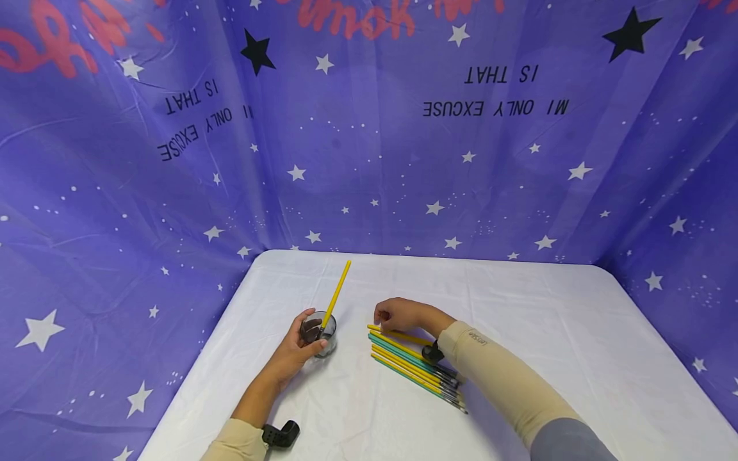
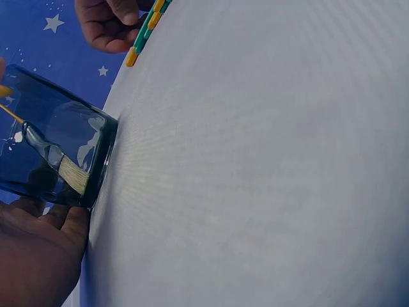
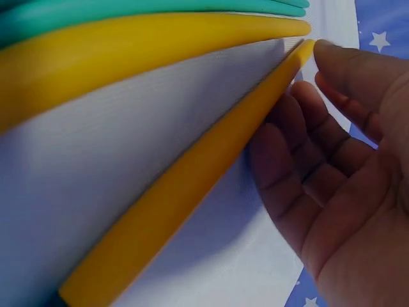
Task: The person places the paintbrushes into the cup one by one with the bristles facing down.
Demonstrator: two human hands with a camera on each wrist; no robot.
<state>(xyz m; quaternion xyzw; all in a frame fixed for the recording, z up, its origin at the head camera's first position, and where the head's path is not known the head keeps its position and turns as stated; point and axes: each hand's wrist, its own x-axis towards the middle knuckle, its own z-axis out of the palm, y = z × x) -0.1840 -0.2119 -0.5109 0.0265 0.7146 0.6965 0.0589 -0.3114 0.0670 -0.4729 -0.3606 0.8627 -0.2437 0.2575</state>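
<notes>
My left hand (image 1: 294, 349) grips a dark, see-through drinking glass (image 1: 330, 346), thumb on the near side. A yellow-handled paintbrush (image 1: 337, 294) leans inside it, and its pale bristles (image 2: 73, 176) rest near the glass bottom in the left wrist view. Over on the right, my right hand (image 1: 402, 315) is at the handle end of another yellow paintbrush (image 3: 192, 185). Its thumb (image 3: 351, 67) meets the handle's tip while curled fingers lie against the side. That brush slants away from a row of yellow and teal paintbrushes (image 1: 406, 366), whose bristle ends point toward the right forearm.
The white-covered table (image 1: 519, 301) carries the glass on the left and the brush row near the middle. Purple star-printed cloth (image 1: 375, 160) hangs behind and at both sides. A black wrist camera (image 1: 281, 435) sits on the left wrist.
</notes>
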